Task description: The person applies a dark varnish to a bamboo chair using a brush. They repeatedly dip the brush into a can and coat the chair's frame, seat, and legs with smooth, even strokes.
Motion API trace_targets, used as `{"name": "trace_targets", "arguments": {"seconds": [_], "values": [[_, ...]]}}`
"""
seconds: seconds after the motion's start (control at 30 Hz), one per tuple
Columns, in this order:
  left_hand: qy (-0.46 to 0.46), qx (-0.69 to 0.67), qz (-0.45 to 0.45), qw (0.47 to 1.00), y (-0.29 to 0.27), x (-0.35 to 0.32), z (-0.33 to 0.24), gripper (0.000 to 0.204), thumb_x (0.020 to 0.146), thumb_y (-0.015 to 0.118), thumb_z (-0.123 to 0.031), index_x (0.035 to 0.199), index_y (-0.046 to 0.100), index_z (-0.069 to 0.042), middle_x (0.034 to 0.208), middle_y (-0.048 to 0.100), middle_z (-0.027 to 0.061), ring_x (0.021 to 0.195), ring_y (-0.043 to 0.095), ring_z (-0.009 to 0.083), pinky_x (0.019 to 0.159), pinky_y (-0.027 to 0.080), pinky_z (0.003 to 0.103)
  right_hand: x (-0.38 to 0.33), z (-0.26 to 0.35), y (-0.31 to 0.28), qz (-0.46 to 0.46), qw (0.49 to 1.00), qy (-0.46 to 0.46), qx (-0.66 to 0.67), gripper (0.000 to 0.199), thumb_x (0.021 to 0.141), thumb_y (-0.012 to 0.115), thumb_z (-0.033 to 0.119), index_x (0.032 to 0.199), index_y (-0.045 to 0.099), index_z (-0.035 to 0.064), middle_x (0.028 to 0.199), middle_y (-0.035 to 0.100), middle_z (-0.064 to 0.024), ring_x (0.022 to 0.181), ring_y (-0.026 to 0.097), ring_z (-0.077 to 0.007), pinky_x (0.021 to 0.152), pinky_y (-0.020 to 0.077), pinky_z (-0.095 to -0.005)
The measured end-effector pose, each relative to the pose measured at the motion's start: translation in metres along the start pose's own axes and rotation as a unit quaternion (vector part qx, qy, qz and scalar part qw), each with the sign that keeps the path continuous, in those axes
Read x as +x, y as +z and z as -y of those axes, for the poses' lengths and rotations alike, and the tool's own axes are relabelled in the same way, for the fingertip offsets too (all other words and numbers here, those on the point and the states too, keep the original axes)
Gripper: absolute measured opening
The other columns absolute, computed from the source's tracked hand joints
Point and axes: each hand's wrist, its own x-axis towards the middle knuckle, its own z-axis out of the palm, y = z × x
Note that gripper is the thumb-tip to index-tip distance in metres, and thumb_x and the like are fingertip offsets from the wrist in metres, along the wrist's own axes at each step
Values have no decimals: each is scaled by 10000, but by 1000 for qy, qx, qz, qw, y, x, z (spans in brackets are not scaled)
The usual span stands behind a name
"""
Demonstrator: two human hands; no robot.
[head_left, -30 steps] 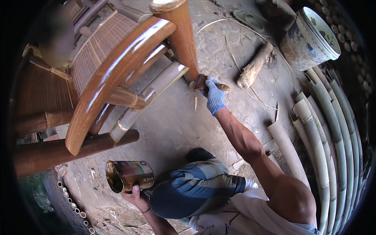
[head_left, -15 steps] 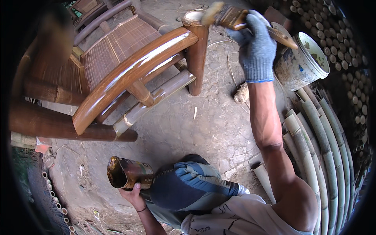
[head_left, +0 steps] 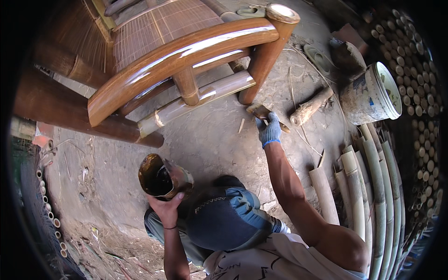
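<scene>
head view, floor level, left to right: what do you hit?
Tin of dark varnish in the left hand → paintbrush in the gloved right hand → short log → white bucket.

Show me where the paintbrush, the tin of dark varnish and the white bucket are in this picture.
paintbrush (head_left: 259,111), head view, on its flat head near the chair leg.
tin of dark varnish (head_left: 161,177), head view, on the dark liquid inside.
white bucket (head_left: 366,95), head view, on its stained side wall.
</scene>
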Motion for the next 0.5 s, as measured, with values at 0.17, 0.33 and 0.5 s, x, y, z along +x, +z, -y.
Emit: {"name": "trace_targets", "arguments": {"seconds": [0.17, 0.33, 0.5], "values": [[-5, 64, -9, 998, 6, 7, 9, 1177, 523, 963, -100, 1475, 279, 14, 1373, 482, 150, 1249, 517, 252, 1084, 430, 390, -96, 35, 28, 158, 926, -200, -277, 293, 959, 640, 115, 1239, 588, 48, 1134, 637, -90, 913, 652, -177, 685, 613, -343], [63, 210, 13, 976, 45, 26, 18, 1342, 429, 1008, -255, 1496, 248, 36, 1420, 451, 213, 1316, 486, 329, 1117, 404, 405, -181, 100, 89, 422, 811, -212, -344, 368, 916, 681, 99, 1260, 585, 11, 1290, 587, -118, 1144, 584, -187, 1033, 455, -357], [36, 209, 18, 977, 60, 25, 11, 1344, 427, 996, -359, 1485, 272, 46, 1381, 463, 242, 1270, 496, 387, 1085, 424, 443, -240, 88, 154, 558, 664, -129, -480, 384, 834, 781, 33, 1186, 628, 13, 1195, 655, -119, 1075, 638, -183, 918, 542, -325]]}}
